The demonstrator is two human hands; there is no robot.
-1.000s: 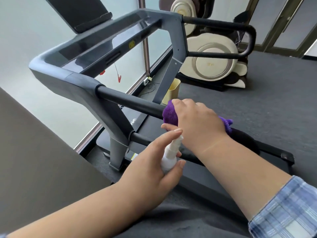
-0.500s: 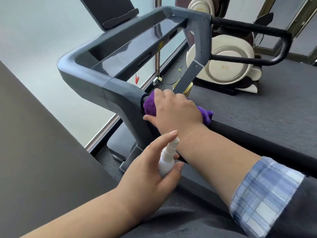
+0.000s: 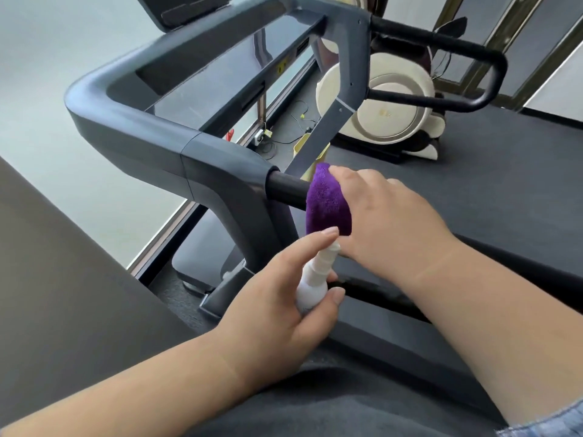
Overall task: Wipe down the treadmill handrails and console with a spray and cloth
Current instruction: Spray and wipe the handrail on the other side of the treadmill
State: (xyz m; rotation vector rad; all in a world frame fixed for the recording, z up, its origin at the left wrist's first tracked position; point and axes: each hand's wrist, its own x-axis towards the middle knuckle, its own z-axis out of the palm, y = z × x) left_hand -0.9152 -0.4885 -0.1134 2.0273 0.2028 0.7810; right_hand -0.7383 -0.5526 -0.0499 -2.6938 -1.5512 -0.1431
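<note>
Now your right hand (image 3: 388, 222) wraps a purple cloth (image 3: 328, 203) around the near black handrail (image 3: 288, 187), just beside the treadmill's grey frame corner (image 3: 220, 175). Your left hand (image 3: 277, 298), below the cloth, grips a white spray bottle (image 3: 312, 285), forefinger resting on its nozzle.

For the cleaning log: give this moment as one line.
right hand: wraps purple cloth round handrail | left hand: holds spray bottle

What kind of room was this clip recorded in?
Probably a gym or home fitness room: a treadmill with black handrails fills the view, and a cream massage chair stands beyond it on dark carpet by large windows.
</note>
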